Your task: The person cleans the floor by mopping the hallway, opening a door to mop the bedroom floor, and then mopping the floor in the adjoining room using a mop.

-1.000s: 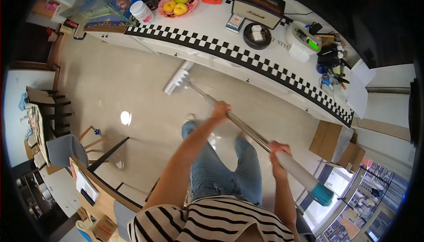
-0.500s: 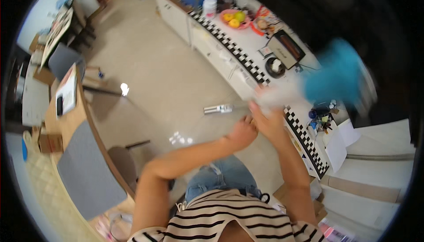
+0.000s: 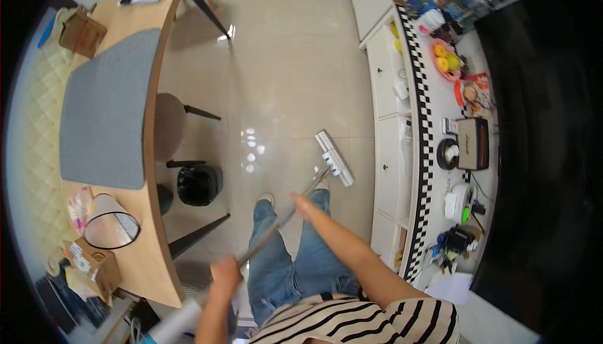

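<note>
A long-handled floor mop [image 3: 269,233] slants across my front, its grey pole running from the lower left up to a flat white and silver head [image 3: 335,159]. That head lies on the shiny tiles just ahead of my right foot. My right hand [image 3: 303,206] is closed round the pole at about its middle. Lower down and to the left, my left hand [image 3: 226,275] grips the pole near its upper end. Beyond that hand, a blurred white part with a bit of turquoise shows at the bottom edge.
On the left stands a wooden table [image 3: 168,243] with a grey mat, a cone-shaped thing and boxes. A chair [image 3: 171,127] and a black-lined bin [image 3: 198,186] sit beside it. White cabinets [image 3: 392,168] line the right, with fruit and small items on top.
The pole's white and turquoise upper end has swung from the right to the lower left. My hands have moved apart, the left one down and leftward. The view has turned too.
</note>
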`<state>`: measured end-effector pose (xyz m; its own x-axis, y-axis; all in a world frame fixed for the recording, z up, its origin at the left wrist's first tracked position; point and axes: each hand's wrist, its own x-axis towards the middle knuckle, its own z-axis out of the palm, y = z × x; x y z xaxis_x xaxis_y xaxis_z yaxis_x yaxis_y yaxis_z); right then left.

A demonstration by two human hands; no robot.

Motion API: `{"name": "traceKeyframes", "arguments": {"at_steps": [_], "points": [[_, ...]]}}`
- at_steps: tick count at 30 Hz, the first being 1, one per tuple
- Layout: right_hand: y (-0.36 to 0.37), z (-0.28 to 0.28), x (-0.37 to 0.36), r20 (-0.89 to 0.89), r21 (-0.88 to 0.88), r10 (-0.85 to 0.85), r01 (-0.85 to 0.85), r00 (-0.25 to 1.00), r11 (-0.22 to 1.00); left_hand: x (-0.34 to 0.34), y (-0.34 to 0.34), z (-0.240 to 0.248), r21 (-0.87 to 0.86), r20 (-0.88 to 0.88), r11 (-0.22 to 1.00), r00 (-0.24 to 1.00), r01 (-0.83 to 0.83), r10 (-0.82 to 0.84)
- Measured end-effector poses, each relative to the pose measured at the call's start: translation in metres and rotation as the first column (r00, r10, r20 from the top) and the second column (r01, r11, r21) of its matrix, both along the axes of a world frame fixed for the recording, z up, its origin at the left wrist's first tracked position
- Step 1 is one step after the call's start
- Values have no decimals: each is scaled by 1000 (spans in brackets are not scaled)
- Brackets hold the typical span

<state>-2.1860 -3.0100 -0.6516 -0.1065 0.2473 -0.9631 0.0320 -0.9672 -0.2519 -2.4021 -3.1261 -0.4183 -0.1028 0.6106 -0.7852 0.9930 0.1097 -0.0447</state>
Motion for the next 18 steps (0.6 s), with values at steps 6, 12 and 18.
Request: {"name": "traceKeyframes", "arguments": {"at_steps": [6,12,18], "points": [[-113,-153,117,89,-469,-398,391,913,792,88,-197,-19,-344,180,823,828,-452,530],[-116,-152,82,267,-136,-118,159,956,978,113,-285,-157,-155,247,722,682,-674,689],[21,-318,140,289,321,-39,-58,957,945,148,-170,-387,-123,482,673,549,-729,683]]}}
